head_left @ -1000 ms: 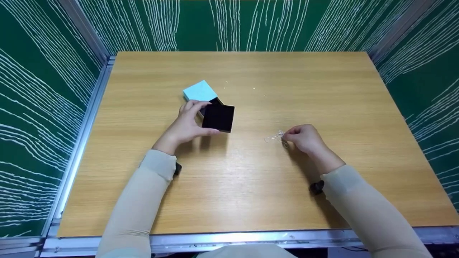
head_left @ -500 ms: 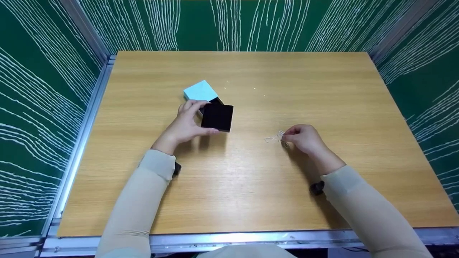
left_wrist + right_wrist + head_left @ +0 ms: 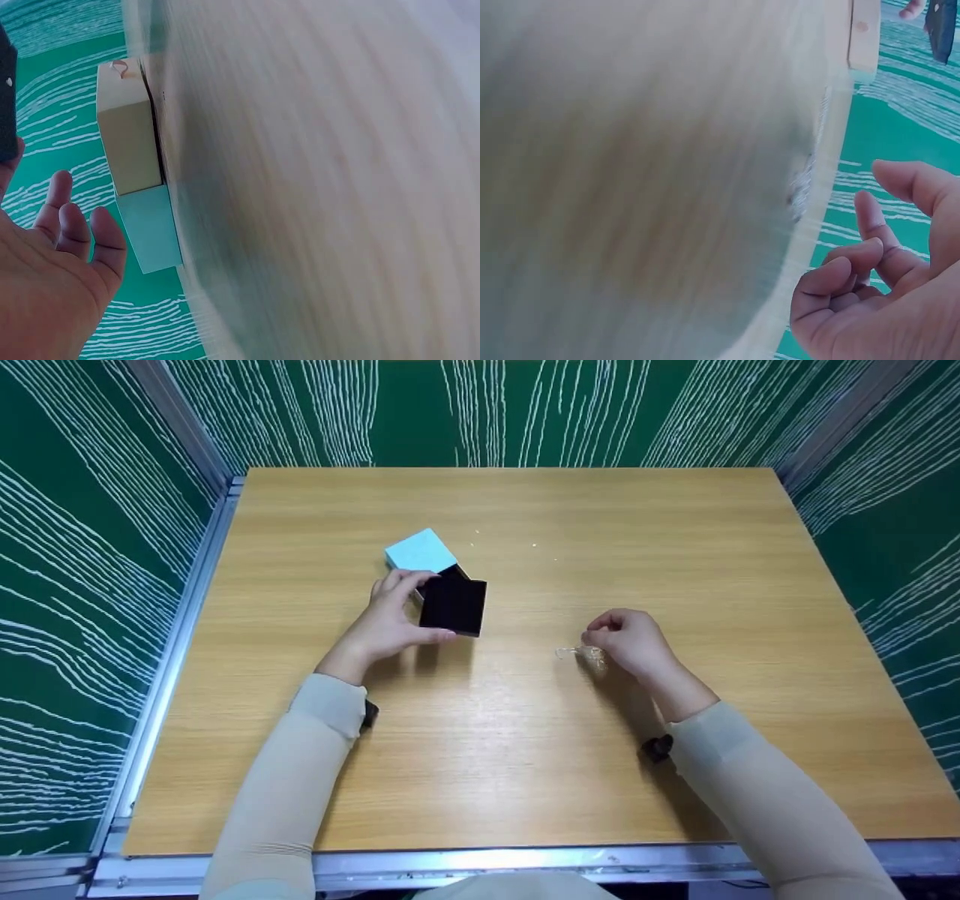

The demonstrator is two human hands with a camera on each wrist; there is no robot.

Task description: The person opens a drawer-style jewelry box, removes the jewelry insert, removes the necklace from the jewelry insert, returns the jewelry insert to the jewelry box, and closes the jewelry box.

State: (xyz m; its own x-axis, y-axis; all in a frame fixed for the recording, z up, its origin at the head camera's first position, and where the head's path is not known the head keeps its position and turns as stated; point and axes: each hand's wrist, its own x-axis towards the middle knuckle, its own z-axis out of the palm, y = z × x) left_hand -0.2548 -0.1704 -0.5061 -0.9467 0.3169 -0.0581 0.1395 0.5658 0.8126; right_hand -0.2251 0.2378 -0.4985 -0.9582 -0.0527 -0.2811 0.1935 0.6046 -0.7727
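Note:
My left hand (image 3: 386,622) pinches a black square pad (image 3: 454,606) by its edges, thumb below and fingers above, and holds it over the table. Behind the pad lies a light blue box sleeve (image 3: 421,552) with a cream drawer (image 3: 129,139) sticking out, its dark inside partly hidden in the head view. A small ribbon tab (image 3: 118,69) shows on the drawer's end. My right hand (image 3: 630,641) hovers just above a thin, tangled silvery chain (image 3: 594,658) lying on the table. In the right wrist view its thumb and index finger stand apart, with nothing seen between them.
Several tiny pale bits, one of them a speck (image 3: 534,545), lie on the wooden table (image 3: 675,532) toward the back. Green walls (image 3: 412,412) with white streaks enclose the far edge and sides. A metal rail (image 3: 450,861) runs along the front edge.
My right hand has risen off the chain, which it was pinching, and the chain now lies below the fingers. The left hand and the pad have hardly moved.

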